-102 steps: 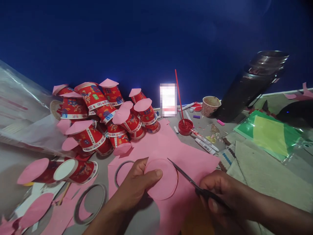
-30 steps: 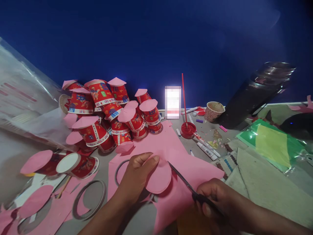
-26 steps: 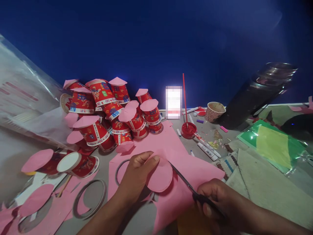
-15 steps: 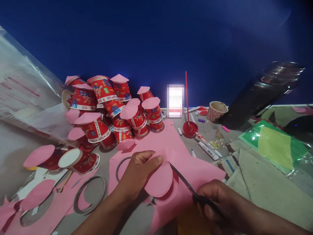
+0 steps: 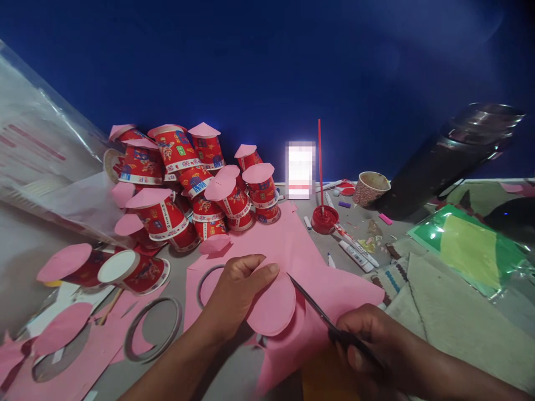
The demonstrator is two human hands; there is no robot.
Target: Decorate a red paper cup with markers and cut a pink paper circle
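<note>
Pinched between the thumb and fingers of my left hand (image 5: pixel 240 292) is a round pink paper disc (image 5: pixel 273 303), tilted toward me. My right hand (image 5: pixel 371 340) is closed around the dark handles of a pair of scissors (image 5: pixel 311 303). The tips of the blades reach the disc's upper right edge. Beneath both hands spreads a larger pink paper sheet (image 5: pixel 343 289). A grey ring (image 5: pixel 203 284) lies on that sheet, partly covered by my left hand, and a second grey ring (image 5: pixel 152 329) rests on the table to the left.
Red paper cups (image 5: pixel 163 220) with pink paper tops are stacked at the back left. Pink offcuts (image 5: pixel 83 356) lie front left. A red paint pot (image 5: pixel 325 220) holds a thin stick, with markers (image 5: pixel 355 256) nearby. A black flask (image 5: pixel 443 159) leans at the right.
My hands, the disc and the scissors keep nearly the same position. The whole view has shifted very slightly.
</note>
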